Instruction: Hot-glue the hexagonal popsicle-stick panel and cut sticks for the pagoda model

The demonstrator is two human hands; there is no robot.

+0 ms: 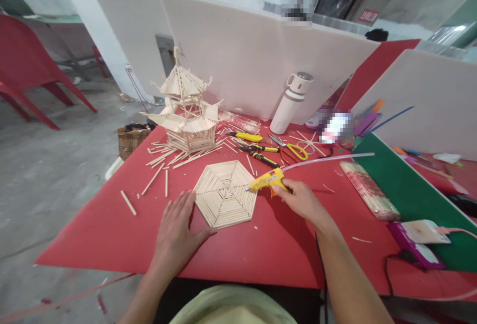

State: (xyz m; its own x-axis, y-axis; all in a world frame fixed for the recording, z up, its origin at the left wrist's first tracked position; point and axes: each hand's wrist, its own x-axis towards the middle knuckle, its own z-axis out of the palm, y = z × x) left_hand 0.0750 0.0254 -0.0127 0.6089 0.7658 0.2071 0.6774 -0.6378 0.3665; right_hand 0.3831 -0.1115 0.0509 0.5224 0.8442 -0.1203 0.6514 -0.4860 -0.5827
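Note:
A flat hexagon made of wooden sticks [225, 192] lies on the red table [112, 234]. My left hand [177, 232] rests flat beside it, fingers spread, thumb touching its near edge. My right hand [301, 200] grips a yellow hot glue gun [268, 180], whose nozzle touches the hexagon's right corner. A long clear glue stick [328, 159] juts out of the gun's back toward the right.
A wooden stick pagoda model [186, 115] stands at the back left among several loose sticks [164, 160]. Yellow-handled scissors [292, 149], pliers [257, 150] and a white bottle [288, 103] sit behind. A stick bundle [368, 190], green board [413, 190] and white partitions [242, 50] border the right and rear.

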